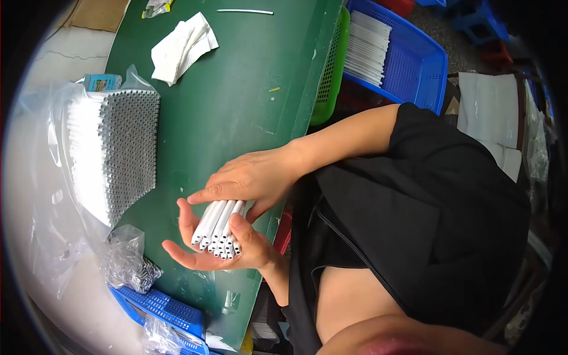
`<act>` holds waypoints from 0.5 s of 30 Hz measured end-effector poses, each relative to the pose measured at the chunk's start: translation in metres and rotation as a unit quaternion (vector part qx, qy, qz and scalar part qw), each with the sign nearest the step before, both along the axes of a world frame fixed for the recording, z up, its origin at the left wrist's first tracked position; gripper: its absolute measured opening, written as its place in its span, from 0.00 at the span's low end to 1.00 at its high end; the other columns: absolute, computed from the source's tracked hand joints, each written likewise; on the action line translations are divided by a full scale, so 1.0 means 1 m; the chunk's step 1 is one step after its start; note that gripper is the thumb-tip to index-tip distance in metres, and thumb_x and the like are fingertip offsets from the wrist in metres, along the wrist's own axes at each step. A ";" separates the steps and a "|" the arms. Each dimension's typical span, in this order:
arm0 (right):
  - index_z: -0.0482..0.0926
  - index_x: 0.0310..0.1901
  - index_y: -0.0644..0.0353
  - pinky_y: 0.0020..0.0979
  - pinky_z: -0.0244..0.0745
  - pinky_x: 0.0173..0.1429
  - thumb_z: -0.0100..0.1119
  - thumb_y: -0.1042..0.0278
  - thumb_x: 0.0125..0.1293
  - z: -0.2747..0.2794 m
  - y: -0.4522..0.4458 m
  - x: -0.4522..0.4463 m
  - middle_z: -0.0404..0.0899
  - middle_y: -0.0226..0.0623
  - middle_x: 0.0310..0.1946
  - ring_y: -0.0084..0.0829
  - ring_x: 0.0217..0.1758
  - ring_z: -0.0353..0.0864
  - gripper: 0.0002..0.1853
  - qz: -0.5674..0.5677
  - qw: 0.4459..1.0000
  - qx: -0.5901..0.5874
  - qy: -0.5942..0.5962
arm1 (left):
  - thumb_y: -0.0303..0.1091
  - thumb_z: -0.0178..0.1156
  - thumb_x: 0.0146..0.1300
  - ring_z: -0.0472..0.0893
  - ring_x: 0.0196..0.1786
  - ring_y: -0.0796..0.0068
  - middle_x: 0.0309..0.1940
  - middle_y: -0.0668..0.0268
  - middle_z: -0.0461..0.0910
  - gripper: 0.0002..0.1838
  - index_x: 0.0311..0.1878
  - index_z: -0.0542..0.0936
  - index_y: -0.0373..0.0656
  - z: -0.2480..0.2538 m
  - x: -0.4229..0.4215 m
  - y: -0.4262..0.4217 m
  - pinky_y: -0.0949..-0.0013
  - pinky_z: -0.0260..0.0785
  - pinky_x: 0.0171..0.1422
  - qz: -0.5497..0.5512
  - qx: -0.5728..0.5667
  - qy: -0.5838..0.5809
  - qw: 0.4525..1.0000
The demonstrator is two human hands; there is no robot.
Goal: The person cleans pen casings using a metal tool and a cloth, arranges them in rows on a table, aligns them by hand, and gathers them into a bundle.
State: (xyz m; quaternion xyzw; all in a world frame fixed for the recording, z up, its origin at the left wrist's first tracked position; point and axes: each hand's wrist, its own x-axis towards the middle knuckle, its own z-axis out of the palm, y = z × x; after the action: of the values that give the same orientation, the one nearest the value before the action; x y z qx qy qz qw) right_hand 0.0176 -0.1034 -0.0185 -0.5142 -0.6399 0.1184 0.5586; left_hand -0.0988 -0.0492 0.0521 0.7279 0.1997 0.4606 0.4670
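Observation:
A bundle of thin white hollow tubes [218, 228] is held over the green table, with the dark openings of their ends facing the lower part of the view. My left hand [245, 248] cradles the bundle from below, its thumb pressed along one side and some fingers stretched out beyond it. From above, my right hand [254, 177] covers the other ends of the tubes, its fingers bent over them and its thumb on the body side. To the left stands a large block of similar white tubes [130, 142], packed tightly in clear plastic.
On the green table [248, 77] lie a crumpled white cloth [184, 48] and a single thin white rod [245, 11]. A blue basket [417, 65] beside the table holds more white tubes, next to a green basket [331, 77]. Another blue basket [160, 307] and a plastic bag of small metallic pieces [133, 266] sit lower left.

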 end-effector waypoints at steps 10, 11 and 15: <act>0.72 0.66 0.58 0.40 0.81 0.51 0.74 0.74 0.52 0.022 -0.026 0.011 0.85 0.40 0.50 0.44 0.49 0.88 0.37 0.036 0.964 -0.091 0.247 | 0.35 0.66 0.69 0.73 0.72 0.50 0.68 0.45 0.70 0.43 0.81 0.54 0.41 0.034 0.034 -0.024 0.47 0.68 0.76 -0.066 -0.206 -0.010 0.976; 0.72 0.65 0.58 0.38 0.81 0.51 0.73 0.74 0.52 0.023 -0.032 0.015 0.85 0.39 0.50 0.41 0.49 0.87 0.36 0.033 0.955 -0.095 0.281 | 0.35 0.66 0.69 0.71 0.73 0.49 0.71 0.43 0.68 0.44 0.82 0.53 0.42 0.033 0.040 -0.026 0.46 0.67 0.77 -0.086 -0.210 0.001 0.974; 0.73 0.64 0.59 0.32 0.78 0.52 0.69 0.76 0.56 0.015 -0.063 0.045 0.83 0.30 0.44 0.23 0.47 0.82 0.32 0.044 0.891 -0.087 0.444 | 0.33 0.62 0.71 0.64 0.79 0.48 0.73 0.41 0.64 0.44 0.84 0.49 0.42 0.020 0.059 -0.032 0.43 0.58 0.82 -0.182 -0.247 0.005 0.952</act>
State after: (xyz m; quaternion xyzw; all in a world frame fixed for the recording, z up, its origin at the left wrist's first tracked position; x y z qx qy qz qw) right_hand 0.0623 -0.1659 -0.0032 -0.4261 -0.3344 0.4134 0.7319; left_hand -0.0395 -0.0808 0.0717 0.6156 0.1739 0.3008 0.7074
